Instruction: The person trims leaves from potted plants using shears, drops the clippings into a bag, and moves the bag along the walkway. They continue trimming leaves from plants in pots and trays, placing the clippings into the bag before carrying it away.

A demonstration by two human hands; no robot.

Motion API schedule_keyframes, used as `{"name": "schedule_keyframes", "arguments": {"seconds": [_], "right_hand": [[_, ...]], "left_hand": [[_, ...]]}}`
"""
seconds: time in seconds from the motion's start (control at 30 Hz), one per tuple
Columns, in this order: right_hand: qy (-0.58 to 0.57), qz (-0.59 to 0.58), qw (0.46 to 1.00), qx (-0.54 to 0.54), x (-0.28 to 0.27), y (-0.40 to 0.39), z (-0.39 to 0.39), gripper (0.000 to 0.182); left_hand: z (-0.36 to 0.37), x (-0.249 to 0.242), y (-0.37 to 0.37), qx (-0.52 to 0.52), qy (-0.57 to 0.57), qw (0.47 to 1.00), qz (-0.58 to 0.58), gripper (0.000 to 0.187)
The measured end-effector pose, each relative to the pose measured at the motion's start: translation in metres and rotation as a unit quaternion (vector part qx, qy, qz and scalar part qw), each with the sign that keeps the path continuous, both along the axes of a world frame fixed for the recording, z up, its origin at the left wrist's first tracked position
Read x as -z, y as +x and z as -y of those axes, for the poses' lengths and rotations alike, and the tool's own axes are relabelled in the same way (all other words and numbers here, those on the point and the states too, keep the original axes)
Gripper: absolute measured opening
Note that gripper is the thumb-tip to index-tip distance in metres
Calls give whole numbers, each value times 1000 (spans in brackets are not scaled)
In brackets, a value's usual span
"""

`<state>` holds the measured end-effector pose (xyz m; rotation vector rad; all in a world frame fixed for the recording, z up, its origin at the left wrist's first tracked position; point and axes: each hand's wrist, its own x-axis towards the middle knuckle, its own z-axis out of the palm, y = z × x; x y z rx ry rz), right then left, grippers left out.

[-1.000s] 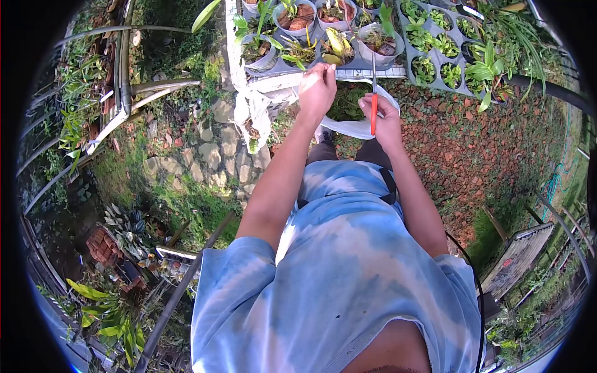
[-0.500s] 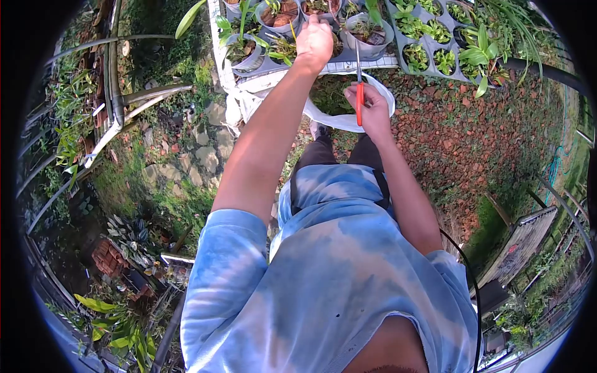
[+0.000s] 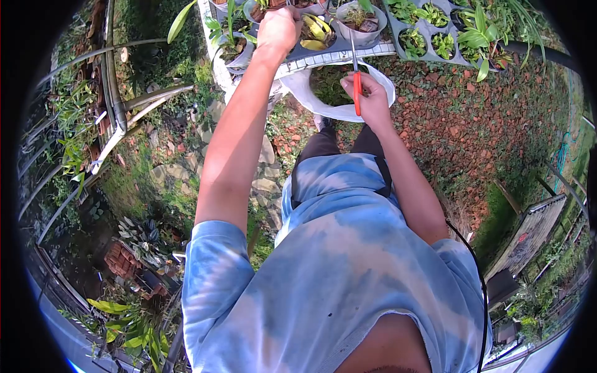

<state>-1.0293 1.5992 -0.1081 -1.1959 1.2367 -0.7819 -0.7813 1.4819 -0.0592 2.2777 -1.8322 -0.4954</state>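
Observation:
My left hand reaches over the potted plants at the top of the view. Its fingers are curled down by a pot with brown chunks; what they hold, if anything, is hidden. To its right, yellowed leaves show in a compartment of the grey tray. My right hand grips scissors by their red-orange handles, blades pointing up toward a pale pot. Below the tray's edge hangs a white bag, its mouth wide and dark green matter inside.
A second grey tray of small green plants stands at the right. The white table edge runs along the left side. Reddish gravel covers the ground at right, with stepping stones and wooden poles at left.
My left hand has moved left across the tray, uncovering the yellowed leaves. My right hand still grips the scissors, almost in the same place. The view has shifted slightly.

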Motion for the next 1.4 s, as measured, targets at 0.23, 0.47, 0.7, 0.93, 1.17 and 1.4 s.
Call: {"name": "schedule_keyframes", "arguments": {"seconds": [0.23,0.47,0.7,0.93,1.17,1.4], "right_hand": [[7,0,1000,0,-3,0,-8,25],[10,4,1000,10,-4,2,-15,22],[7,20,1000,13,-9,-4,-15,21],[-9,1,1000,23,6,-11,-22,23],[-41,-111,993,14,40,-8,-43,26],[-155,-387,907,-63,88,-30,-60,33]], "left_hand": [[-3,35,-13,8,41,997,64,20],[13,32,-22,4,97,990,107,26],[3,50,-30,-20,98,990,104,34],[-66,0,-18,-30,-268,959,-91,31],[-177,30,-61,-167,-112,930,-308,27],[-222,96,-60,-112,29,962,-247,39]]}}
